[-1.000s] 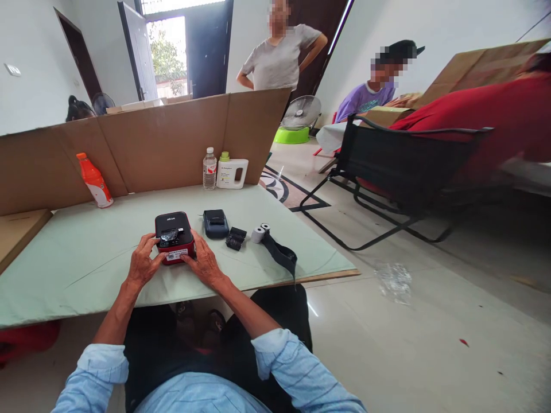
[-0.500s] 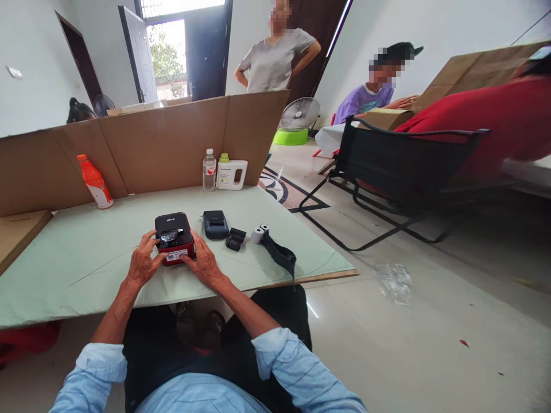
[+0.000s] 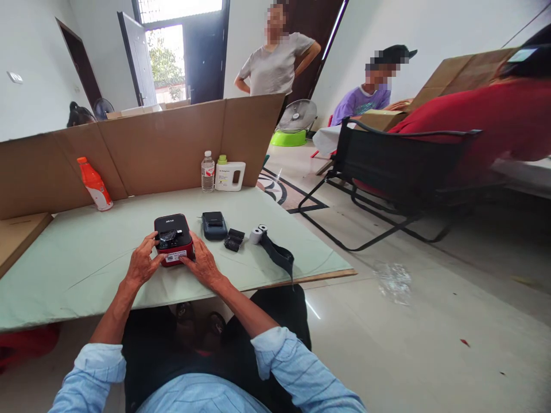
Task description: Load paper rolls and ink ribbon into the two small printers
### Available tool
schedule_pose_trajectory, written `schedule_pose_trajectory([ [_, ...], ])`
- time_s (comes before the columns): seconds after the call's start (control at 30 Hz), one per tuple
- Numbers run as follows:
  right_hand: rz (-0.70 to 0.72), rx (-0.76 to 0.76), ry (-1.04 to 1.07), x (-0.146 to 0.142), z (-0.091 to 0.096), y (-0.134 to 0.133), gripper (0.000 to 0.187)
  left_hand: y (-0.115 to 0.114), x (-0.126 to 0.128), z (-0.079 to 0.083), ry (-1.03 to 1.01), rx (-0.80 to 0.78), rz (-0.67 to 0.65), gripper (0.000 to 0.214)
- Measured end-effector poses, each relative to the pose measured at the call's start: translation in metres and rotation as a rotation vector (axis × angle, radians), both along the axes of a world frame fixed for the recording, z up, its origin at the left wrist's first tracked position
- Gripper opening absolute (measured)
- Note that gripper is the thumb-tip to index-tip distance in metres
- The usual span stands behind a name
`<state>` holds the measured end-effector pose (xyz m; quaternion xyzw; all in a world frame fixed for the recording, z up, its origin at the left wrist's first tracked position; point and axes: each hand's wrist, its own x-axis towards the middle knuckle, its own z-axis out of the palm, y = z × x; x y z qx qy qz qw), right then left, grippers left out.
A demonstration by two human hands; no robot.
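Note:
A small black-and-red box (image 3: 173, 255) with a white barcode label on its front sits on the table near the front edge. My left hand (image 3: 143, 261) grips its left side, thumb at the front. On the other side, my right hand (image 3: 204, 263) holds it the same way. A plastic-wrapped dark item (image 3: 169, 238) lies on the box's black top. To the right is a dark portable device (image 3: 214, 225) like a small printer. Beside that are a black piece (image 3: 235, 240), white paper rolls (image 3: 256, 235) and a dark strap (image 3: 278, 255).
A cardboard panel (image 3: 163, 143) stands along the table's back. Before it are an orange bottle (image 3: 94, 186), a water bottle (image 3: 208, 175) and a white jug (image 3: 224, 176). A black folding chair (image 3: 400, 166) is at right, with a person in red. Other people are beyond.
The view has shifted slightly. Both hands keep their hold on the box, which stays in place on the table.

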<state>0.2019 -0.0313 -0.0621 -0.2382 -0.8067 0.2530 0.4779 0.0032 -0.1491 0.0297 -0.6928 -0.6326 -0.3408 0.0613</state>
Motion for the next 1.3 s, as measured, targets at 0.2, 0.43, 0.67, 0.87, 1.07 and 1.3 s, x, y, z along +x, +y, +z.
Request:
schedule_pose_trajectory([
  [0.2, -0.001, -0.001, -0.002, 0.000, 0.000, -0.001, 0.089, 0.003, -0.003, 0.000, -0.013, -0.034, -0.002, 0.031],
  [0.43, 0.004, -0.001, -0.007, 0.000, 0.000, 0.000, 0.089, 0.004, -0.005, 0.000, -0.019, -0.043, -0.007, 0.046],
  [0.67, 0.011, -0.004, 0.005, 0.001, 0.004, -0.002, 0.088, 0.004, -0.006, 0.004, -0.034, -0.067, -0.006, 0.030],
  [0.87, 0.015, 0.014, 0.002, 0.001, 0.006, -0.002, 0.087, 0.000, -0.002, 0.011, 0.038, -0.047, 0.000, 0.030],
  [1.07, 0.002, -0.008, -0.012, 0.000, 0.003, -0.001, 0.087, 0.003, -0.008, 0.024, 0.026, -0.076, -0.048, 0.029],
  [1.3, 0.001, 0.059, 0.016, 0.007, 0.025, 0.005, 0.070, 0.020, -0.023, 0.043, -0.153, -0.098, -0.104, 0.019],
])
